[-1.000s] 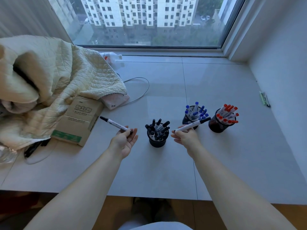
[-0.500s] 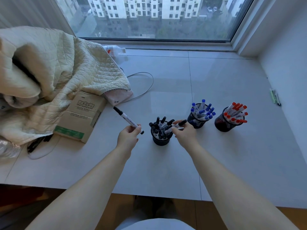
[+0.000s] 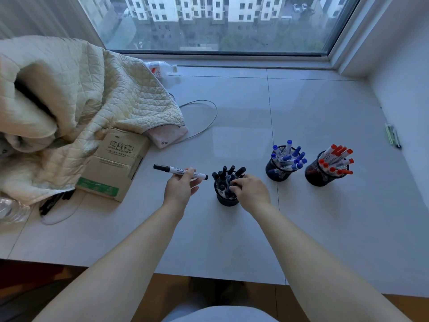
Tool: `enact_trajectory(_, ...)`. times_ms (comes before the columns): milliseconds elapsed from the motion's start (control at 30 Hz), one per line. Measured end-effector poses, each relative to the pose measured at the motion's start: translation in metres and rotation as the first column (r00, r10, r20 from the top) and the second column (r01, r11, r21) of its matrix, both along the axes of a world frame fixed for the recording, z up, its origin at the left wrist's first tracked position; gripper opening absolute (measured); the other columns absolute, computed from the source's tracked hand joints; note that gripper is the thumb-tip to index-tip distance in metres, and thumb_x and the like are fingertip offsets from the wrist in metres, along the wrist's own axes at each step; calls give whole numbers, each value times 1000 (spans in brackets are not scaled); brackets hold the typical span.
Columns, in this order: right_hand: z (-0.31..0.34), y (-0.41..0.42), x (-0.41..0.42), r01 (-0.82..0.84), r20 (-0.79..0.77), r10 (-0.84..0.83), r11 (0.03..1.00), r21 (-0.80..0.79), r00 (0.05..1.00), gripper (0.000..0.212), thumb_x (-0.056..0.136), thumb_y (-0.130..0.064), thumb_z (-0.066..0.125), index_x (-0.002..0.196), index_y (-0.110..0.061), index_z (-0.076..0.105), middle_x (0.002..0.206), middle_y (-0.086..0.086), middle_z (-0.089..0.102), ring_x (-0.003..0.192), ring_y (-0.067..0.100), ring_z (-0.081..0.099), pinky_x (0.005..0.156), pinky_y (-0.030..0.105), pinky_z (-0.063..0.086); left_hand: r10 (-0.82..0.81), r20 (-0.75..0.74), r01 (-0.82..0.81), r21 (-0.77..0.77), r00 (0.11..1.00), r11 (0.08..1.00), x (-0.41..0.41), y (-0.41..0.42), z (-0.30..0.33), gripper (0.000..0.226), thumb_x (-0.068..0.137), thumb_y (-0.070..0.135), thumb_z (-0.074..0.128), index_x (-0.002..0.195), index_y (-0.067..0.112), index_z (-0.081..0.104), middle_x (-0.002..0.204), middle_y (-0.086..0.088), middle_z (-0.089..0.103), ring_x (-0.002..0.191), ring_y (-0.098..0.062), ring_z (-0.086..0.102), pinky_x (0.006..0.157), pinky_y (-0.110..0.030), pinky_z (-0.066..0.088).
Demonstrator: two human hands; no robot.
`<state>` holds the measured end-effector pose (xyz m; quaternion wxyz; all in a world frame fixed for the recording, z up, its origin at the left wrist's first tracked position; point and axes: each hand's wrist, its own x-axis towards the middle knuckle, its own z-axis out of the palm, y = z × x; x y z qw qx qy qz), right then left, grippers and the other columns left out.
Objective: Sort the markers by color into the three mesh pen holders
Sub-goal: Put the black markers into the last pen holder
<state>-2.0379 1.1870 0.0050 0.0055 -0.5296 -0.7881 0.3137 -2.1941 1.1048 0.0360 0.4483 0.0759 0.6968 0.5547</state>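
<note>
Three black mesh holders stand in a row on the pale ledge. The left holder (image 3: pixel 226 202) has black-capped markers, the middle one (image 3: pixel 277 174) blue-capped markers, the right one (image 3: pixel 318 180) red-capped markers. My left hand (image 3: pixel 180 189) holds a black-capped marker (image 3: pixel 177 170) level, just left of the black holder. My right hand (image 3: pixel 251 191) is over the black holder's top, its fingertips curled in among the markers and pinching one there. That marker's barrel is hidden.
A quilted cream blanket (image 3: pixel 81 101) and a cardboard box (image 3: pixel 116 163) fill the left side, with a grey cable (image 3: pixel 204 126) looping behind. A bottle (image 3: pixel 160 68) lies near the window. Green pens (image 3: pixel 392 135) lie by the right wall.
My right hand carried its black marker from beside the blue holder down into the black holder. My left hand swung its marker level and came closer to the black holder.
</note>
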Motion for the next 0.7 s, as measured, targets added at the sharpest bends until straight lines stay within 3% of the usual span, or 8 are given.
enact_trajectory(100,-1,1,-3,-106,154,109,994,-31,982,32,95,-36,40,112,-24,64,118,3,50,111,25,45,81,32,41,10,-27,-10,-6,1000,1000,-4,-2,0,19,95,26,49,88,15,64,90,2,65,85,-8,63,68,-21,49)
enact_trajectory(233,0,-5,-4,-281,361,247,959,45,899,38,97,-38,28,118,-23,56,123,3,48,110,27,41,83,36,36,4,-245,-10,-23,969,1000,-8,-8,-2,8,91,20,56,87,20,63,84,5,65,78,-4,63,68,-20,48)
enact_trajectory(300,2,-12,-2,-267,311,187,934,238,932,34,94,-39,37,113,-20,59,115,3,56,108,28,45,83,37,35,14,-313,-20,-17,950,1000,-9,-10,-1,11,89,17,59,81,25,57,81,5,65,78,-8,66,69,-23,49)
enact_trajectory(367,8,-18,-5,-198,151,145,878,437,978,27,84,-38,58,93,-14,66,93,6,64,94,30,54,76,36,39,26,-299,-30,-9,954,1000,-10,-10,-1,16,87,14,61,81,25,52,83,1,66,79,-14,67,71,-26,50)
enact_trajectory(433,9,-22,-12,-178,98,149,818,547,984,26,70,-37,73,78,-13,68,76,4,64,80,29,59,69,35,44,18,-270,-23,-14,963,1000,-10,-10,0,16,87,11,61,82,23,51,87,-4,65,80,-16,68,72,-26,50)
enact_trajectory(567,-1,-19,-25,-221,203,160,917,332,966,34,83,-45,55,97,-14,63,98,3,61,104,26,47,82,35,31,34,-136,-33,7,990,999,-6,-10,0,7,93,17,52,87,17,57,86,-4,67,77,-10,68,72,-24,53)
enact_trajectory(700,-12,-20,-29,-139,167,85,929,342,982,31,85,-44,52,95,-17,62,97,1,61,101,23,46,77,32,26,-58,-165,51,-45,985,998,-3,-13,-3,19,94,23,49,95,11,63,91,-4,67,85,-12,67,77,-26,52)
